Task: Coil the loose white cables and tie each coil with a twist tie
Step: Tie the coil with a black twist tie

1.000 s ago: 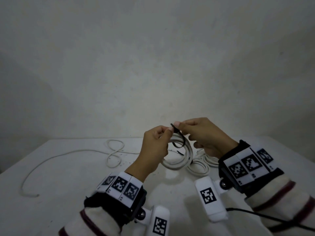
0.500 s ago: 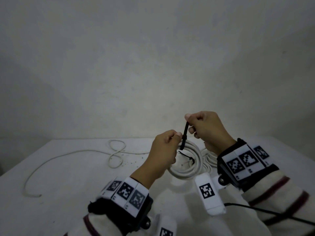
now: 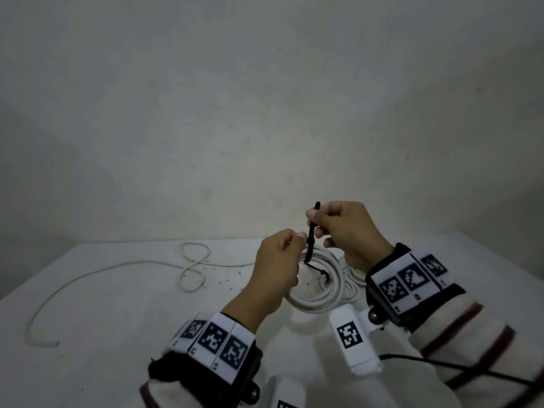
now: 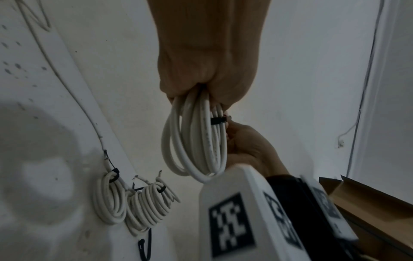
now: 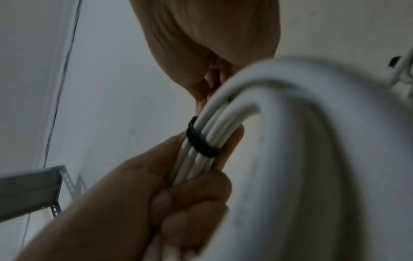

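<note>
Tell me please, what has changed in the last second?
The right hand pulled the tie's free end up, so the tie now stands upright above the coil. The left hand still grips the coil. The loose cable stayed.

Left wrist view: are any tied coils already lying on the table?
Yes, two white coils, each bound with a black tie, lie side by side on the table.
</note>
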